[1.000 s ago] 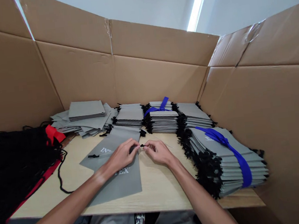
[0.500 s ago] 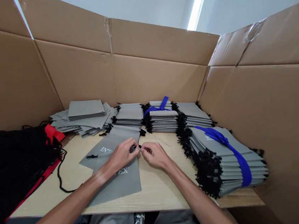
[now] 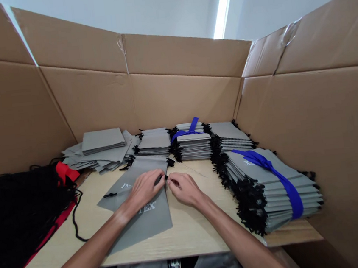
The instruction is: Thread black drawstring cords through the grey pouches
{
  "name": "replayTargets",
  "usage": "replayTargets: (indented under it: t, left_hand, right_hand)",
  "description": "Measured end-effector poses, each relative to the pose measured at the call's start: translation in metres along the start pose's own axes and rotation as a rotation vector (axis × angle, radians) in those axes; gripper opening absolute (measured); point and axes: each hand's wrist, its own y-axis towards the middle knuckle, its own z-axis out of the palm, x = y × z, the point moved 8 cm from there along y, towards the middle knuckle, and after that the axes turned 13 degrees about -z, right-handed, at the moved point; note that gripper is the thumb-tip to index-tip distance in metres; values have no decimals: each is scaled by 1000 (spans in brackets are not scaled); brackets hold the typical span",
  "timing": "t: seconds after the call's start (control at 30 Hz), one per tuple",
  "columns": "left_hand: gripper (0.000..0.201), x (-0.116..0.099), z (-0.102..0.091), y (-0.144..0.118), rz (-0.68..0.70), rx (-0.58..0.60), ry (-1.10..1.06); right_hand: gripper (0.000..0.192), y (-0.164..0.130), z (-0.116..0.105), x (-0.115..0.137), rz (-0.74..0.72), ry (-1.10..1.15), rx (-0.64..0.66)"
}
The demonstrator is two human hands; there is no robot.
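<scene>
Grey drawstring pouches (image 3: 150, 228) with white lettering lie overlapped on the table in front of me. Over their right edge, my left hand (image 3: 148, 188) is closed in a pinch on a black cord (image 3: 166, 177). My right hand (image 3: 184, 187) meets it from the right, its thumb and forefinger pinched at the end of the same cord. The fingertips nearly touch and cover most of what is between them. A short black cord end (image 3: 110, 195) lies on the pouch left of my left hand, and another tuft (image 3: 170, 162) pokes out just beyond my fingers.
Black cords (image 3: 24, 214) on red cloth heap up at the left. Loose grey pouches (image 3: 103, 141) are piled at the back left. Corded stacks (image 3: 195, 147) stand along the back, and a blue-ribboned bundle (image 3: 276, 183) sits at the right. Cardboard walls (image 3: 187, 88) enclose the table.
My view has shifted slightly. The right hand's fingers have curled a little more closed, and the fingertips of both hands remain together at the cord.
</scene>
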Motion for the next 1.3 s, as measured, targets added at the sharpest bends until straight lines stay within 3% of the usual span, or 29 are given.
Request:
replayTargets:
  t: [0.2, 0.37, 0.53, 0.73, 0.97, 1.13, 1.3]
  left_hand:
    - [28, 0, -4, 0, -6, 55, 2]
    - [33, 31, -17, -8, -154, 132, 138]
    - [46, 29, -38, 8, -21, 61, 251]
    - [47, 18, -19, 37, 229, 98, 169]
    - [47, 49, -1, 43, 125, 72, 245]
    - [46, 50, -4, 47, 89, 47, 326]
    - [41, 44, -12, 73, -11, 11, 307]
  right_hand:
    - [19, -3, -4, -5, 47, -34, 6]
    - [20, -5, -7, -16, 116, 5, -21]
    - [24, -6, -15, -30, 152, 5, -85]
    - [31, -12, -28, -50, 261, -37, -89]
    - [34, -17, -37, -59, 384, -88, -60]
    - [36, -18, -35, -61, 417, -97, -30]
    - [37, -18, -34, -63, 414, -105, -32]
